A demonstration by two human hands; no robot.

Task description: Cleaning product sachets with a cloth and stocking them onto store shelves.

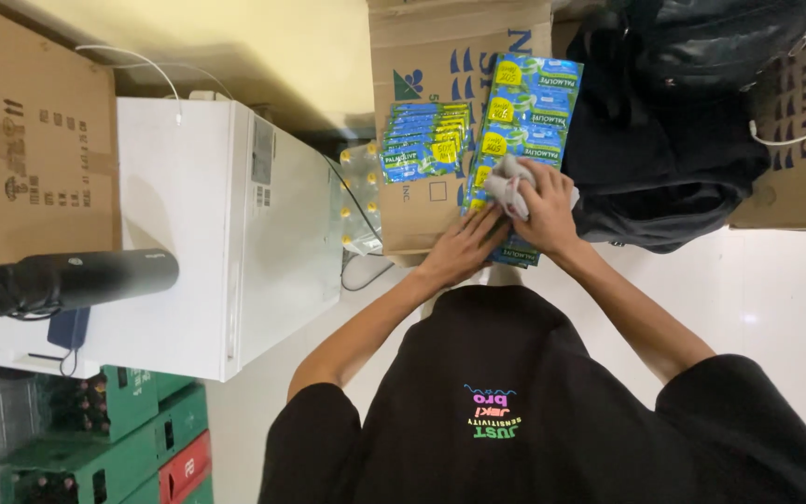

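Two hands on the sachet strip lying on the cardboard box: your right hand is closed around a grey cloth, left hand flat, fingers open, holding nothing. Hard wiping could push the strip off the box.

Clad in a loose black T-shirt with short sleeves ending above the elbows, forearms bare. Small multicoloured print on the shirt front, stacked in short lines of pink, yellow and green under a thin blue wavy line. No watch, ring or glove on the left hand or the right hand. Fabric plain and dark elsewhere, softly creased at the shoulders.
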